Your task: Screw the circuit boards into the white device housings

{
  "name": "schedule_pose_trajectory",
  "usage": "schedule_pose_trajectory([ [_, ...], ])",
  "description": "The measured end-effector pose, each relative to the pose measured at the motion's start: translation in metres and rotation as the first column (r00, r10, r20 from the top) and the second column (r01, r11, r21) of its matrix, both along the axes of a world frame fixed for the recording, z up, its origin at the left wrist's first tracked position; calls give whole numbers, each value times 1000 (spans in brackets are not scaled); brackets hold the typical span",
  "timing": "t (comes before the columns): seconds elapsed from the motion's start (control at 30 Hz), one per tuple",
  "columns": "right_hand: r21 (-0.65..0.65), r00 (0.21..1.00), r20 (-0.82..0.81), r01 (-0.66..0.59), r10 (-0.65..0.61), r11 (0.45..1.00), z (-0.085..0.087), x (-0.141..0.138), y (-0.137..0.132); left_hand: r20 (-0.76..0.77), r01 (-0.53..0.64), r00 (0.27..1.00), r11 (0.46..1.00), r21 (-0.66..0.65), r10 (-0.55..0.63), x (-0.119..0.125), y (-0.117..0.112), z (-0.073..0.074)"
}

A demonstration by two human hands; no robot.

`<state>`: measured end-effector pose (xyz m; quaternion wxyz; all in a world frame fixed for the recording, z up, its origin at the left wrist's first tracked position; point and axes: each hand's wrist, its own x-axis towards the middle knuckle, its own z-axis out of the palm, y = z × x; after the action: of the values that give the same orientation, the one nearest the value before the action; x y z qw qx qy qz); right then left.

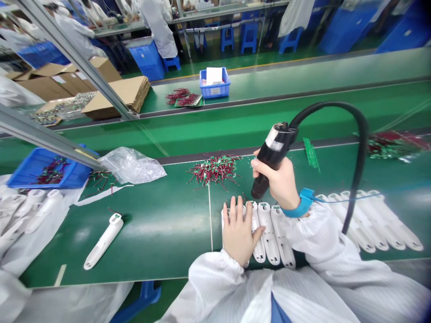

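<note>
My right hand is wrapped around the body of a black electric screwdriver, which has a thick black hose looping from its top. The tool points down just above the far ends of a row of white plastic shells; its tip is hard to make out. My left hand lies with fingers stretched over the left shells of that row, covering part of them. Small green circuit boards show at the shells' far ends. Beyond my left hand sits a pile of little boards with dark red wires.
A single white shell lies to the left. Further left are a blue bin with wired boards and a plastic bag. More shells line the right side, near a green strip. A metal post slants across the upper left.
</note>
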<state>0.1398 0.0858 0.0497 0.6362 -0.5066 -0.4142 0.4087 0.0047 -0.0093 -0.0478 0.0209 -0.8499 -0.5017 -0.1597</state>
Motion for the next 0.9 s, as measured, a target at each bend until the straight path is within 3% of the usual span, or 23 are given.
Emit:
schedule_pose_trajectory([
  [0.7, -15, 990, 72, -120, 121, 993, -2, 2, -1, -14, -8, 1000, 1000, -9, 7, 2, -1, -4],
  [0.83, 40, 984, 38, -173, 171, 984, 3, 7, -3, -11, -8, 1000, 1000, -13, 8, 2, -1, -3],
  [0.9, 114, 993, 5, -116, 116, 987, 9, 15, 0, -4, -7, 1000, 999, -32, 7, 1, -1, -1],
])
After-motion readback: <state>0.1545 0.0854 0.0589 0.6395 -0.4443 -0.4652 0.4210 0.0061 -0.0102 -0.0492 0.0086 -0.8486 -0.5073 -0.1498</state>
